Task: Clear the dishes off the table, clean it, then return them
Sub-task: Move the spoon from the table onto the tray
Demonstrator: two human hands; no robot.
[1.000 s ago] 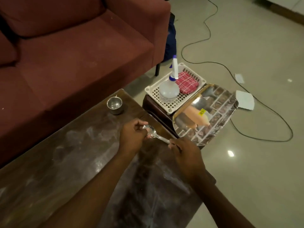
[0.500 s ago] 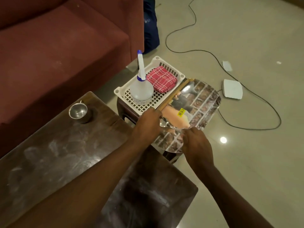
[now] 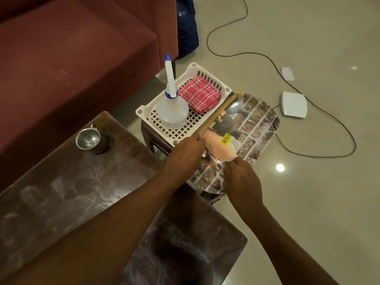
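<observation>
Left hand (image 3: pixel 185 155) curls round the bowl of the spoon (image 3: pixel 216 160), right hand (image 3: pixel 242 182) pinches its handle, over the near edge of the tray (image 3: pixel 257 124); released there, it could skid off the glossy overhang

cup (image 3: pixel 88 138) sits on worktop (image 3: pixel 61 192), centre left | bottle (image 3: pixel 172 112), cloth (image 3: pixel 199 93) in basket (image 3: pixel 141 111), upper centre | tray (image 3: pixel 257 128) right of basket | sofa (image 3: pixel 72 58) upper left

Home living room: maroon sofa (image 3: pixel 78 58) just beside dark coffee table (image 3: pixel 61 182); power cable (image 3: pixel 267 58) on tiled floor (image 3: pixel 308 202) beyond.
</observation>
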